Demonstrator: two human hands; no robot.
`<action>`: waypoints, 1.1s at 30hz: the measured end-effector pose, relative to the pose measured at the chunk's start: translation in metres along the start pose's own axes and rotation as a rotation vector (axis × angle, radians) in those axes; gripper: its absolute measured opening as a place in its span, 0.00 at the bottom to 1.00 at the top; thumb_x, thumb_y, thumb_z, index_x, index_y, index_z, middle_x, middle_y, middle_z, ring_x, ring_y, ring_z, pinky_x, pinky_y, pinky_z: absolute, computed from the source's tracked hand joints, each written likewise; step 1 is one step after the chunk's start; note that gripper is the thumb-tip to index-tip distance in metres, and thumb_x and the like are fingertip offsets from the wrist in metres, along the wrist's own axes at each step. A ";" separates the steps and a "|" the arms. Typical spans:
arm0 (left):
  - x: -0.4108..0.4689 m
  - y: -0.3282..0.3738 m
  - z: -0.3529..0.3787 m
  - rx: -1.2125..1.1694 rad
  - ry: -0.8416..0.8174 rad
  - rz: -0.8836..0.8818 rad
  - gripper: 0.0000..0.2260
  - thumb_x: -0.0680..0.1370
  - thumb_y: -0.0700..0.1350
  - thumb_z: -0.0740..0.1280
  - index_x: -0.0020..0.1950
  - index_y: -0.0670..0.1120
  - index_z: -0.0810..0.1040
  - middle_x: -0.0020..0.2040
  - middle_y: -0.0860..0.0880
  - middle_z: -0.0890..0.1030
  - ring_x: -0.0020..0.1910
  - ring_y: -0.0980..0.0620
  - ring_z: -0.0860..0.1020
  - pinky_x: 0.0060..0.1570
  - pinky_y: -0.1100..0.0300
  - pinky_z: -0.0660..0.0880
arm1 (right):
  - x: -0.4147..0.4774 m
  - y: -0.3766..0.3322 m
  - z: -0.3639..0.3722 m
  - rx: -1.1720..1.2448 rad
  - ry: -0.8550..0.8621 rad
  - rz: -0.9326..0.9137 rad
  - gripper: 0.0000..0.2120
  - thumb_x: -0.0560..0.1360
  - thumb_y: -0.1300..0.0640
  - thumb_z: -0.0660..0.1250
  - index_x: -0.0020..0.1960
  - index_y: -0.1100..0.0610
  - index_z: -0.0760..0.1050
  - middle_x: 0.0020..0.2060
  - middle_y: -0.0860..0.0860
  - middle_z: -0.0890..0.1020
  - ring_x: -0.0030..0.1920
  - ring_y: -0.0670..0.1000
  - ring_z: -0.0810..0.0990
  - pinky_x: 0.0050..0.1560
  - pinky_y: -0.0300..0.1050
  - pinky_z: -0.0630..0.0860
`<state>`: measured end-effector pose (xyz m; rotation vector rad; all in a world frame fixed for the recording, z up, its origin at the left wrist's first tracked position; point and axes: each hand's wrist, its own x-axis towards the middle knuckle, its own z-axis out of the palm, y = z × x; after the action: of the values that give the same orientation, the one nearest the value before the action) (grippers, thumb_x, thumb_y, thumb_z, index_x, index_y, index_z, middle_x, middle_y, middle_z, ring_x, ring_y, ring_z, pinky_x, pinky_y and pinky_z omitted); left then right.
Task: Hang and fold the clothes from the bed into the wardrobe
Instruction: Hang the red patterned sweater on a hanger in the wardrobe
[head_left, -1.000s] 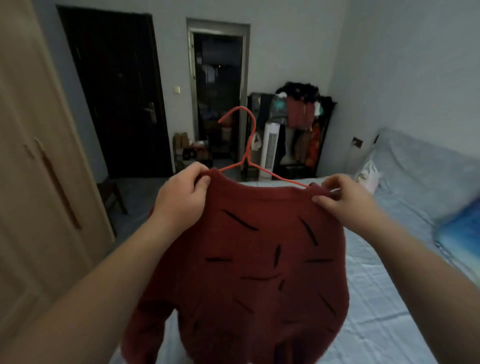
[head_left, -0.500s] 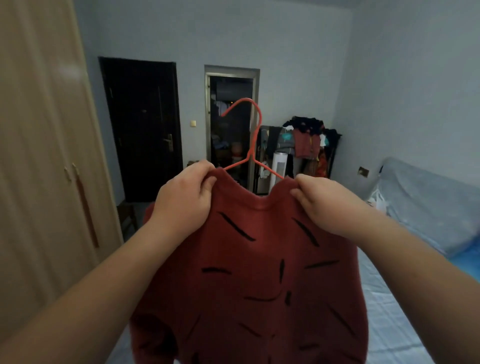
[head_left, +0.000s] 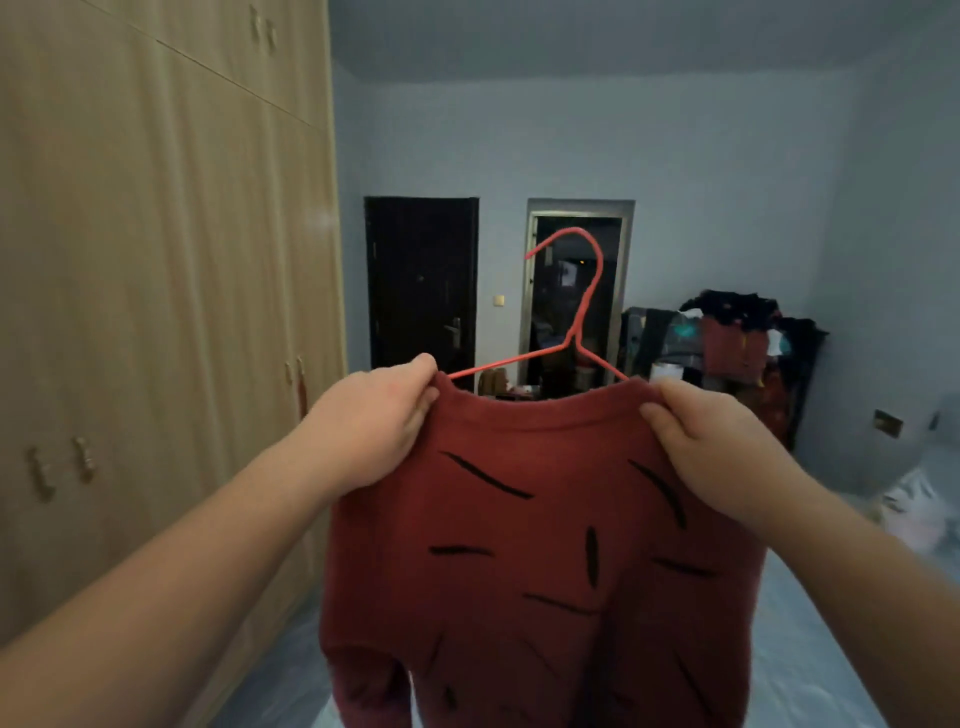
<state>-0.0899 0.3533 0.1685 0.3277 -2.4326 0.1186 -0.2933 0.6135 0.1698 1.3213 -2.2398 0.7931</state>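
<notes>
A dark red sweater with short black dashes hangs in front of me on an orange-red wire hanger, whose hook stands up above the collar. My left hand grips the sweater's left shoulder. My right hand pinches its right shoulder. The hanger's arms run under the fabric and are hidden there. The light wooden wardrobe fills the left side, its doors closed. The bed with a pale blue sheet lies below and to the right.
A dark door and an open doorway stand in the far wall. A rack piled with clothes is at the far right corner. A white bag lies at the bed's head.
The view has lifted and turned left toward the wardrobe. The sweater on its hanger is held higher, and my right hand has shifted the right shoulder fully over the hanger.
</notes>
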 end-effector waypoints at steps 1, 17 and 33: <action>-0.003 0.012 -0.003 -0.012 -0.040 -0.010 0.07 0.83 0.52 0.54 0.48 0.51 0.61 0.40 0.52 0.74 0.43 0.41 0.78 0.41 0.49 0.73 | -0.006 0.004 -0.003 0.000 -0.009 -0.009 0.09 0.81 0.49 0.57 0.48 0.51 0.72 0.38 0.49 0.79 0.42 0.56 0.78 0.44 0.53 0.76; -0.112 0.042 -0.115 0.177 0.189 -0.443 0.06 0.84 0.49 0.57 0.53 0.47 0.69 0.47 0.39 0.81 0.47 0.34 0.78 0.39 0.51 0.69 | 0.009 -0.049 0.007 0.244 -0.265 -0.298 0.09 0.82 0.47 0.57 0.55 0.45 0.75 0.46 0.43 0.79 0.49 0.49 0.79 0.50 0.50 0.76; -0.323 -0.072 -0.302 0.241 0.098 -0.694 0.03 0.83 0.50 0.60 0.54 0.58 0.72 0.45 0.56 0.78 0.46 0.54 0.77 0.48 0.56 0.73 | 0.002 -0.342 0.083 0.535 -0.079 -0.629 0.09 0.80 0.49 0.61 0.45 0.53 0.73 0.38 0.53 0.80 0.42 0.60 0.79 0.41 0.53 0.74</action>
<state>0.3546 0.4002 0.1957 1.2148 -2.0776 0.1144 0.0031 0.4257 0.1975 2.1756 -1.5324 1.1302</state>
